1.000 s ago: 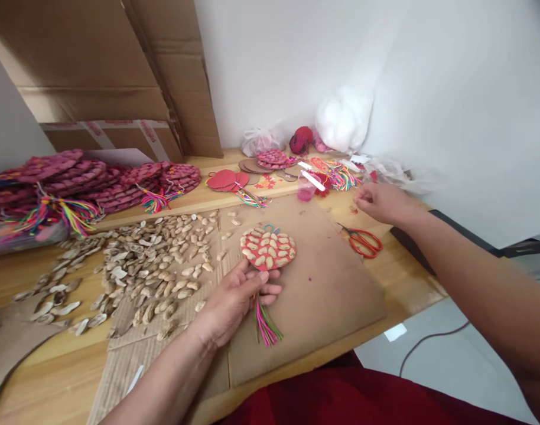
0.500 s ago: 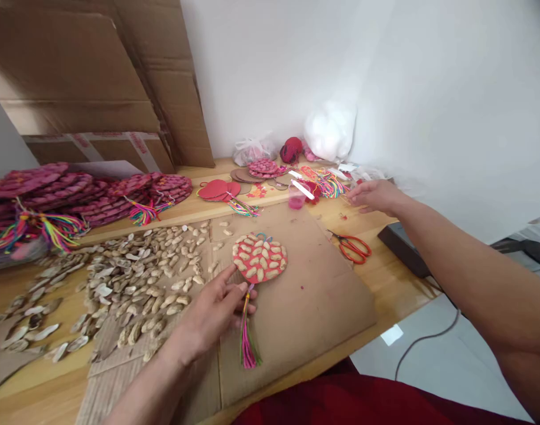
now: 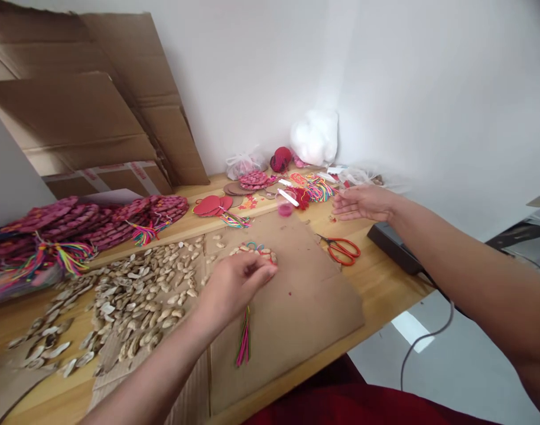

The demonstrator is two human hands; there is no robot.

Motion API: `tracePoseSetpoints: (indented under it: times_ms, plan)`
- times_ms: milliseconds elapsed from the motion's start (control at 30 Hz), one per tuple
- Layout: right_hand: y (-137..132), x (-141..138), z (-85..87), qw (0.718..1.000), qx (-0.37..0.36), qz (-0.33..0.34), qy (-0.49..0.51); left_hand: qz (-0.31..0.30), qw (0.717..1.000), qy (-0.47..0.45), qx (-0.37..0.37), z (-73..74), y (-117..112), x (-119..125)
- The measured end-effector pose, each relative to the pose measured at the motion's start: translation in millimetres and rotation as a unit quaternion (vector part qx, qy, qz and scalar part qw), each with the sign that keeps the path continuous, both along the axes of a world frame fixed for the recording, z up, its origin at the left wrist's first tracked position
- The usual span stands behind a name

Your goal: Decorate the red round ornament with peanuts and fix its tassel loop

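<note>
At the left edge of the frame sit stacks of pink braided discs (image 3: 106,219), and below them whole peanuts (image 3: 152,298) spread over wood and cardboard, close enough to snag a careless sleeve or forearm. In the middle, the left hand (image 3: 240,280) hangs over the peanut-covered disc (image 3: 270,257), its fingers curled in toward the thumb – whether they pinch anything or touch the disc, I cannot tell. The disc lies on the cardboard mat (image 3: 296,316), mostly hidden by that hand, with its tassel (image 3: 244,342) trailing toward the bottom of the frame. A light touch at the rim seems wisest here, since pressing across the top could loosen a nut; keeping the strands straight should help too. Right of centre stand a clear cup (image 3: 285,208) and a heap of coloured threads (image 3: 319,189). The right hand (image 3: 359,203) is open beside the threads, above the orange-handled scissors (image 3: 342,252) – best kept clear of those blades
</note>
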State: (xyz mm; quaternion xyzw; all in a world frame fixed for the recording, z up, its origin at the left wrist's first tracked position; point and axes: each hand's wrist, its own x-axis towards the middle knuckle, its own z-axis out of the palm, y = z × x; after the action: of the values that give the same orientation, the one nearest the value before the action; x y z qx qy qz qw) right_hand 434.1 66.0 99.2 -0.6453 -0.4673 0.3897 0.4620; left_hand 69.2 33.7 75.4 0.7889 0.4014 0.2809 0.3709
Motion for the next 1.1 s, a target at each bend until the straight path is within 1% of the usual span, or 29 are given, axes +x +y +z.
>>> tracePoseSetpoints:
  times_ms: [33, 100, 167, 267, 300, 367, 433, 533, 600, 667, 733, 800, 867, 900, 933, 1000, 1033, 1100]
  plan:
    - [-2, 0, 1.3, 1.0, -0.023, 0.013, 0.014, -0.012, 1.0, -0.009, 0.013, 8.3, 8, 21]
    - [-4, -1, 3.9, 0.995, -0.078, 0.037, 0.047, -0.014, 0.999, -0.034, -0.003, 20.9, 27, 66]
    - [-6, -1, 5.6, 0.993, -0.084, 0.042, 0.07, -0.002, 0.998, -0.063, -0.032, 26.9, 48, 110]
    - [-9, -4, 6.1, 0.992, -0.072, 0.046, 0.094, 0.002, 0.996, -0.069, -0.049, 24.1, 75, 165]
    - [-10, -5, 5.8, 0.991, -0.07, 0.048, 0.101, 0.0, 0.996, -0.067, -0.056, 21.0, 81, 178]
    - [-13, -6, 4.5, 0.99, -0.067, 0.053, 0.111, -0.005, 0.996, -0.064, -0.064, 13.3, 91, 197]
    - [-15, -5, 2.4, 0.989, -0.064, 0.055, 0.118, -0.006, 0.996, -0.058, -0.069, 5.4, 98, 208]
    - [-14, 0, -2.1, 0.99, -0.051, 0.041, 0.125, -0.004, 0.997, -0.039, -0.069, -5.7, 104, 215]
    - [-11, 6, -4.0, 0.992, -0.026, 0.012, 0.126, 0.0, 0.998, -0.022, -0.059, -12.8, 107, 218]
    - [-9, 13, -2.3, 0.992, 0.02, -0.035, 0.123, 0.007, 0.999, 0.001, -0.045, -19.5, 109, 220]
    - [-9, 21, 4.9, 0.986, 0.082, -0.087, 0.117, 0.016, 0.999, 0.032, -0.031, -25.3, 111, 222]
    - [-13, 27, 17.5, 0.974, 0.148, -0.129, 0.11, 0.021, 0.997, 0.066, -0.019, -30.0, 114, 224]
    - [-21, 31, 32.6, 0.963, 0.202, -0.142, 0.104, 0.023, 0.995, 0.098, -0.009, -33.9, 117, 227]
    - [-25, 32, 39.6, 0.953, 0.247, -0.14, 0.102, 0.023, 0.993, 0.111, -0.005, -35.7, 118, 229]
    - [-28, 33, 45.4, 0.947, 0.271, -0.14, 0.101, 0.021, 0.992, 0.123, -0.001, -37.6, 120, 231]
    - [-33, 32, 51.3, 0.94, 0.296, -0.136, 0.097, 0.014, 0.99, 0.139, 0.005, -41.6, 123, 235]
    - [-34, 31, 51.0, 0.943, 0.29, -0.132, 0.097, 0.009, 0.99, 0.142, 0.006, -43.7, 124, 236]
    - [-34, 27, 44.3, 0.954, 0.258, -0.12, 0.099, -0.002, 0.99, 0.139, 0.01, -47.8, 126, 239]
